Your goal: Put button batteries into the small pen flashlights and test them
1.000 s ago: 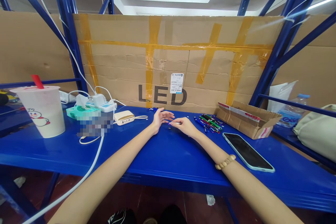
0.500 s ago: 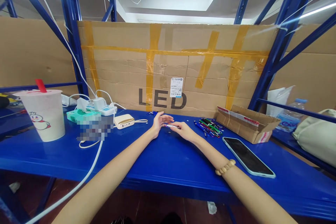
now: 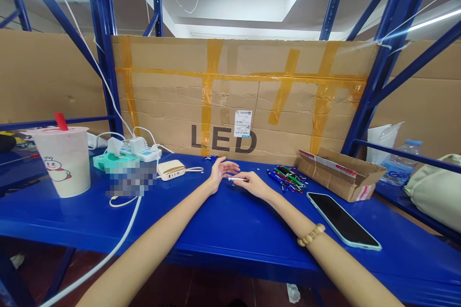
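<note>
Back middle of shelf [image 3: 230, 230]: white stick [image 3: 236, 179], held just above it
Right hand [image 3: 255, 184]: grip pinched on stick's end
Left hand [image 3: 219, 171]: grip wide, empty, beside stick
Tip: probably keep pinch firm, low

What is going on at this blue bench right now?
A person reaches across a blue shelf with both bare arms. The right hand pinches a thin white piece, its free end pointing toward the left hand, which lies open, palm up, beside it. A heap of coloured pens, a phone and an open cardboard box lie to the right.
</note>
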Demonstrator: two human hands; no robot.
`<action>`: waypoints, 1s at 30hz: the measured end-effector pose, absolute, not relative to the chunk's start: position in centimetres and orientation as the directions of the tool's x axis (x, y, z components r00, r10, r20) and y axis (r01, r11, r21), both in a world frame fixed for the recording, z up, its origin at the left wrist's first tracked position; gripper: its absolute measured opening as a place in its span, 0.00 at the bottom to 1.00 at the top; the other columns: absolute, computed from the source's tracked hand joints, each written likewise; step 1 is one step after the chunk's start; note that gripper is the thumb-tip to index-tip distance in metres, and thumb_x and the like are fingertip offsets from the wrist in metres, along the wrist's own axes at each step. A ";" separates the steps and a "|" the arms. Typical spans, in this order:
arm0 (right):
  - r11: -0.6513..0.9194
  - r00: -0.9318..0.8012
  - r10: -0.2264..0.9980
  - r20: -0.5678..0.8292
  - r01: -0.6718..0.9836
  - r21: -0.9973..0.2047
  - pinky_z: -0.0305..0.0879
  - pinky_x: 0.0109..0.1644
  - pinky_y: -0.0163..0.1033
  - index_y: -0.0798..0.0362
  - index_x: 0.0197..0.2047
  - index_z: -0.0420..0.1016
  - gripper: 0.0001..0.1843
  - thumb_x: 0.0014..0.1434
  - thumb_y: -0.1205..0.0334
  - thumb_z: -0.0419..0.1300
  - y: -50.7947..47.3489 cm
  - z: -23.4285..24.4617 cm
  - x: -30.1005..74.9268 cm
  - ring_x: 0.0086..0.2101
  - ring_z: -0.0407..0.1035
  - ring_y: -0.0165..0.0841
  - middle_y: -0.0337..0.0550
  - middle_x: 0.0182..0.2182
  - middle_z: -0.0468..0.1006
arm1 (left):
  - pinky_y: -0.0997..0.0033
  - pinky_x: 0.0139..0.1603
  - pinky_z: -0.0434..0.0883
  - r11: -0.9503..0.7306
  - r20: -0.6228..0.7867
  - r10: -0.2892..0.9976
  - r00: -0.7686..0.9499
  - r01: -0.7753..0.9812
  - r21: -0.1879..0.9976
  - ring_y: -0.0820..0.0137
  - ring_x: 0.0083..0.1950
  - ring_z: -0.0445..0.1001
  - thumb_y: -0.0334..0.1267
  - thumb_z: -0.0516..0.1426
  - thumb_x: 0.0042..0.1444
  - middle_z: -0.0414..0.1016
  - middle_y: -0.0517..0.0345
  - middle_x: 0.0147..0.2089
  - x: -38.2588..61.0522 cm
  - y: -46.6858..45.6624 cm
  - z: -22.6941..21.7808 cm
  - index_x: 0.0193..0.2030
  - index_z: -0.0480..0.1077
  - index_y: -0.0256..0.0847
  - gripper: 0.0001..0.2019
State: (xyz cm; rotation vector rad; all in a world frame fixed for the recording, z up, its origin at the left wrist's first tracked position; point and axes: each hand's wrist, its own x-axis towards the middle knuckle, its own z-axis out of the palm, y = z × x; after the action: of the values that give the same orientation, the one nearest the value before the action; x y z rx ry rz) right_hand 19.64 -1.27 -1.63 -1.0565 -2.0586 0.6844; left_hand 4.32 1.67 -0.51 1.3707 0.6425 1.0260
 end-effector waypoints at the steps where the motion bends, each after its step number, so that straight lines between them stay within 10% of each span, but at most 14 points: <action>1: 0.519 -0.403 0.846 0.349 0.471 -0.713 0.60 0.33 0.35 0.58 0.41 0.77 0.20 0.50 0.53 0.57 -1.2 -1.7 19.6 0.28 0.65 0.30 0.42 0.29 0.78 | 0.66 0.41 0.62 -0.098 0.187 0.872 0.452 -0.214 0.972 0.62 0.40 0.70 0.51 0.40 0.50 0.75 0.46 0.37 4.3 1.7 -0.5 0.32 0.71 0.34 0.25; 30: 0.574 -0.441 0.813 0.380 0.501 -0.647 0.59 0.34 0.35 0.57 0.42 0.76 0.18 0.54 0.56 0.55 -0.4 -2.3 20.0 0.28 0.64 0.30 0.43 0.31 0.78 | 0.64 0.43 0.61 -0.103 0.194 0.864 0.464 -0.214 0.971 0.61 0.42 0.69 0.50 0.40 0.51 0.75 0.47 0.36 4.4 1.4 -0.3 0.31 0.72 0.34 0.25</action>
State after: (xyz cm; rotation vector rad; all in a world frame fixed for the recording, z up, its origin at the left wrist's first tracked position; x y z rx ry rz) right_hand 20.02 -0.35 -2.34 -1.0439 -2.1248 0.5889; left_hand 4.37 1.36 -0.29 1.3793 0.6267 1.0160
